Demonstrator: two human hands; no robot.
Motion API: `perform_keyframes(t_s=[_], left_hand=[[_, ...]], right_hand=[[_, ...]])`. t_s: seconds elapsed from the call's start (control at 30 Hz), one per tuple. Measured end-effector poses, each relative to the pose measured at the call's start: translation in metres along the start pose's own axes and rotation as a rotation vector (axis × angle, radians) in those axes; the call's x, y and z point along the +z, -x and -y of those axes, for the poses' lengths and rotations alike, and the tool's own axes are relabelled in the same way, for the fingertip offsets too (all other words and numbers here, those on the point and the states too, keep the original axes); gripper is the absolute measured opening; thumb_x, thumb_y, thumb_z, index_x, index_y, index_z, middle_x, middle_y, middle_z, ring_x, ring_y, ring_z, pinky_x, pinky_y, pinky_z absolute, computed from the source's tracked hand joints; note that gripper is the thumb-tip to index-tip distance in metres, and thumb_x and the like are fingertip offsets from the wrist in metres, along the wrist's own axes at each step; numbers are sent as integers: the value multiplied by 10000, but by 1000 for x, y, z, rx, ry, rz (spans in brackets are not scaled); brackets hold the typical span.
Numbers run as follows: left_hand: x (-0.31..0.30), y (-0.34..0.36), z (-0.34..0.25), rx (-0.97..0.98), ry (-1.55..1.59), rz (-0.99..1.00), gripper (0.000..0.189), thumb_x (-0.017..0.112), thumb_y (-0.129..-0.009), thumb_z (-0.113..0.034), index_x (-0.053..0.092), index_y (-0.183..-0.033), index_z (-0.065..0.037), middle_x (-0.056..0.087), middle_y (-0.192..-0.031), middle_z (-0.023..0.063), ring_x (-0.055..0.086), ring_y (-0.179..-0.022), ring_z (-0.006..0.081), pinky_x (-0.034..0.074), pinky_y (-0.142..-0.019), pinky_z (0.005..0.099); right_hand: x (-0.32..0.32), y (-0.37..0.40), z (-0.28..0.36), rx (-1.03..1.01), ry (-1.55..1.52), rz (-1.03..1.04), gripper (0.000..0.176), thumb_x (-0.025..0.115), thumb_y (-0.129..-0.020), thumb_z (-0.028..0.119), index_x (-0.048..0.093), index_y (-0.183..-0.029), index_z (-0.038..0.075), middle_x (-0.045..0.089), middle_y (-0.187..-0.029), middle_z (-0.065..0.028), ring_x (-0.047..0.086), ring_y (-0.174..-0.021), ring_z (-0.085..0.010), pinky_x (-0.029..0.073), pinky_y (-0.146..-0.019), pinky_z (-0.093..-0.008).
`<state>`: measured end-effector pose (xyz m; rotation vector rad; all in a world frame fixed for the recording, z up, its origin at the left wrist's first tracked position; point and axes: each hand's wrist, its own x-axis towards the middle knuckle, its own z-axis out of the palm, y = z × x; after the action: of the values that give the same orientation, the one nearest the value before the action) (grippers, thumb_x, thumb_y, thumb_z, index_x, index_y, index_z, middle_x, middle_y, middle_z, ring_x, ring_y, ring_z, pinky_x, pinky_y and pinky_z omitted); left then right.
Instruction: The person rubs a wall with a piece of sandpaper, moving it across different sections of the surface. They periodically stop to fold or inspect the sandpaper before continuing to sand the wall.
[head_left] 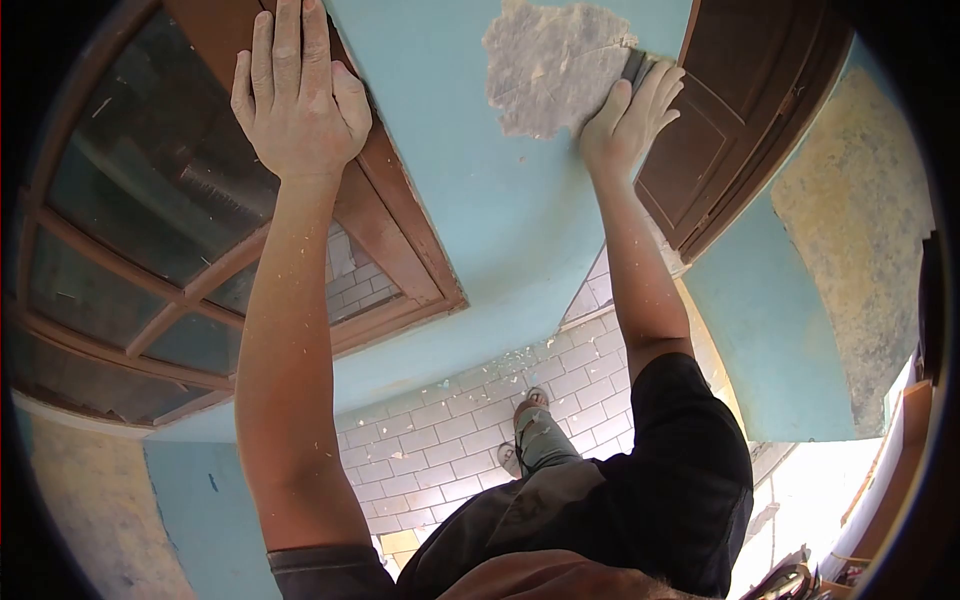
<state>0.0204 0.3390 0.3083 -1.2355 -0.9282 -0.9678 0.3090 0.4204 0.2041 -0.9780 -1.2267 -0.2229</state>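
My left hand (300, 110) lies flat with fingers stretched out against the brown wooden window frame (385, 190), dusty and holding nothing. Up on the blue wall (440, 110), my right hand (625, 120) grips a dark, flat-edged scraper (634, 66), mostly hidden behind the fingers. Its visible edge meets the right side of a bare grey patch (555, 70) where the paint is gone. Around that patch the blue paint has a ragged border. Dust and small flakes cling to both forearms.
A brown panelled door (710, 130) stands right of the blue wall. Paint chips (515, 360) litter the tiled floor (440, 430) near my feet. Another wall with a large stripped area (850, 200) is at far right. Assorted items (790, 580) sit at bottom right.
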Motion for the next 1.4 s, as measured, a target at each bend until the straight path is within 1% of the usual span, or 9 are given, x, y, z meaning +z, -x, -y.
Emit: perform_keyframes(t_s=[0.17,0.27,0.37,0.53,0.77,0.97,1.07,1.3,1.4], left_hand=[[-10,-5,2,66,-71,135,637,431,-902,-108,486,-1517,51,459,-1611,190,413,-1506,335,298,-1222,501],[-3,3,0,-1,11,-6,569,475,-950,-251,593,-1498,-154,555,-1563,10,541,-1401,200,330,-1189,390],[-7,-5,2,-5,-34,36,562,485,-948,-246,603,-1487,-145,555,-1563,12,529,-1415,203,326,-1196,395],[-19,-6,0,38,-42,178,634,423,-910,-101,482,-1526,39,464,-1609,182,424,-1499,333,295,-1224,493],[-19,-4,0,39,-7,158,639,420,-909,-97,485,-1532,31,463,-1614,174,410,-1513,331,303,-1220,500],[-12,-1,2,51,-4,158,569,477,-933,-119,546,-1480,21,523,-1558,187,443,-1487,343,332,-1204,501],[-4,10,-5,-77,152,24,543,541,-957,-213,592,-1487,-108,554,-1559,71,520,-1425,261,309,-1212,459],[-129,90,-147,-513,540,331,558,624,-1014,-378,612,-1417,8,608,-1446,183,497,-1422,339,354,-1170,472],[-188,105,-202,-1305,1430,631,544,670,-1023,-376,622,-1389,24,633,-1382,173,526,-1360,235,405,-1094,384]], right_hand=[[20,62,23,66,-25,-15,641,355,-1107,296,233,-1612,-81,164,-1681,-348,99,-1572,-520,28,-1240,-648],[27,255,19,-199,-59,332,574,494,-1054,298,497,-1439,-128,424,-1485,-444,351,-1444,-600,168,-1177,-717],[8,219,-5,-444,-38,503,550,520,-1044,315,543,-1406,-98,468,-1456,-420,388,-1417,-595,170,-1167,-723],[17,8,42,-68,-149,-80,678,474,-1084,386,383,-1544,-103,276,-1611,-410,245,-1509,-586,106,-1205,-697],[11,206,4,-419,-55,372,568,646,-1022,308,544,-1469,-28,423,-1566,-341,344,-1489,-527,230,-1216,-629],[-77,185,39,164,-414,428,443,694,-1001,123,598,-1414,-7,627,-1400,-220,626,-1259,-325,503,-1042,-439],[-114,156,45,1058,-1019,492,404,727,-993,116,601,-1349,-29,724,-1120,-101,723,-858,-143,573,-660,-279],[-180,124,74,1134,-1153,472,502,768,-956,96,559,-1392,-36,723,-1170,-111,711,-960,-138,597,-801,-294],[-197,135,79,1114,-1100,507,494,769,-948,69,570,-1388,-34,717,-1201,-114,693,-1044,-135,582,-893,-306]])
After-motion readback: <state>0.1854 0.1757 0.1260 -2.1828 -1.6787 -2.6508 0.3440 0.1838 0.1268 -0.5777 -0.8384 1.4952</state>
